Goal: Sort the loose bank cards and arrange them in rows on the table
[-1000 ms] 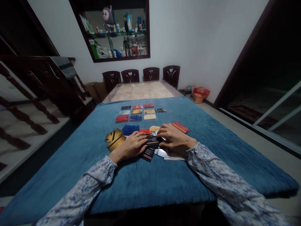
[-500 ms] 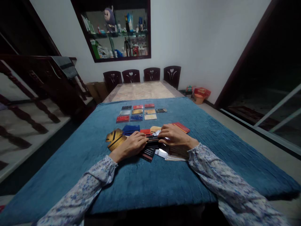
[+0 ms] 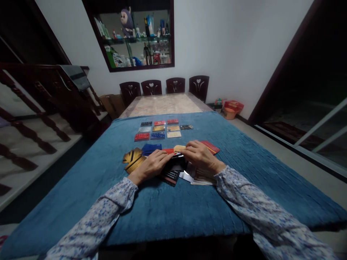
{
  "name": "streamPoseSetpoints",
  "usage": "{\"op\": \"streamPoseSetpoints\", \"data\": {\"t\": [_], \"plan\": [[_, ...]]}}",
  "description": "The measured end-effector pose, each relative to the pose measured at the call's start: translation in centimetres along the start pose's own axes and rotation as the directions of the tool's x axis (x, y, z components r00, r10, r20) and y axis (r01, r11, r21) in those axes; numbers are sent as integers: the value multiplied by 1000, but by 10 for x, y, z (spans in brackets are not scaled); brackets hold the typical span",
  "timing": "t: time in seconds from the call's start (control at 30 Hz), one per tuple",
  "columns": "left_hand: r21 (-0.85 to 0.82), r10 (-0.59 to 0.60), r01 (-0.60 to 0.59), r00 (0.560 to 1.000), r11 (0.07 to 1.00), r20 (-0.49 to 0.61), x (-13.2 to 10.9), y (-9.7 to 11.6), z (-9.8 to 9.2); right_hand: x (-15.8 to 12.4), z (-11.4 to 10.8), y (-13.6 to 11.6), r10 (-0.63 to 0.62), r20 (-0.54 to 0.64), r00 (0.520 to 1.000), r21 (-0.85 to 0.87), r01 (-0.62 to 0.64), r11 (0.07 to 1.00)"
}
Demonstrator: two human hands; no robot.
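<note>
A loose heap of plastic cards (image 3: pixel 173 172) lies on a blue cloth (image 3: pixel 173 213) in front of me. My left hand (image 3: pixel 151 165) and my right hand (image 3: pixel 199 156) both rest on the heap, fingers bent, pinching a dark card (image 3: pixel 176 164) between them. Gold cards (image 3: pixel 132 159) lie to the left of my left hand. A blue card (image 3: pixel 151 147) and a red one (image 3: pixel 210 146) stick out past the hands. Farther off, several cards sit in a neat grid (image 3: pixel 162 130) of rows.
Beyond the cloth the marble tabletop (image 3: pixel 162 104) runs to several dark chairs (image 3: pixel 162 86) by the wall. A glass cabinet (image 3: pixel 135 34) hangs above. A stair railing (image 3: pixel 40 104) stands at the left, a sliding door (image 3: pixel 320 126) at the right and a red basket (image 3: pixel 231 108) on the floor.
Both hands have slid slightly away from me over the heap. The dark card between them has lifted and shifted with the fingers.
</note>
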State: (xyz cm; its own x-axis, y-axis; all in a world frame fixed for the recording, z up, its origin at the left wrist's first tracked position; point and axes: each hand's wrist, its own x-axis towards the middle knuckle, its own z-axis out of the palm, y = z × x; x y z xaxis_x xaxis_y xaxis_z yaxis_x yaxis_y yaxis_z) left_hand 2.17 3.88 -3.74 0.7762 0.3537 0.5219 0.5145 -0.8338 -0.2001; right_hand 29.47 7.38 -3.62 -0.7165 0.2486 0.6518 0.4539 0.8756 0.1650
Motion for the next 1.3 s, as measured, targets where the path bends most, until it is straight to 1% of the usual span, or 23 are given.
{"op": "streamPoseSetpoints", "data": {"t": [0.17, 0.27, 0.37, 0.43, 0.53, 0.67, 0.87, 1.0, 1.13, 1.3], "plan": [[-68, -94, 88, 992, 994, -83, 7, 3, 7, 1, 1, -5, 41, -52, 998, -9, -42, 999], [-127, -175, 157, 974, 979, -142, 10, 5, 10, 2, 2, -8, 77, -72, 994, -1, -77, 997], [-198, -249, 215, 954, 956, -166, 10, 6, 10, 2, 3, -8, 123, -80, 989, 10, -122, 992], [-251, -298, 256, 943, 934, -149, 10, 7, 10, 1, 4, -8, 147, -81, 986, 17, -146, 989], [-312, -355, 311, 930, 898, -93, 9, 7, 9, 0, 8, -7, 163, -61, 985, 18, -163, 987], [-336, -376, 331, 924, 882, -75, 9, 8, 9, -1, 13, -6, 174, -22, 985, 2, -174, 985], [-301, -402, 382, 916, 874, -4, 9, 9, 10, -1, 11, -8, 206, 85, 975, 21, -208, 978], [-248, -424, 422, 904, 872, 51, 8, 8, 11, -1, 9, -10, 248, 156, 956, 23, -254, 967], [-204, -436, 444, 896, 873, 84, 6, 7, 13, -2, 9, -12, 268, 193, 944, 31, -278, 960], [-186, -450, 459, 888, 869, 93, 5, 7, 14, -1, 7, -14, 268, 225, 937, 61, -288, 956]]}}
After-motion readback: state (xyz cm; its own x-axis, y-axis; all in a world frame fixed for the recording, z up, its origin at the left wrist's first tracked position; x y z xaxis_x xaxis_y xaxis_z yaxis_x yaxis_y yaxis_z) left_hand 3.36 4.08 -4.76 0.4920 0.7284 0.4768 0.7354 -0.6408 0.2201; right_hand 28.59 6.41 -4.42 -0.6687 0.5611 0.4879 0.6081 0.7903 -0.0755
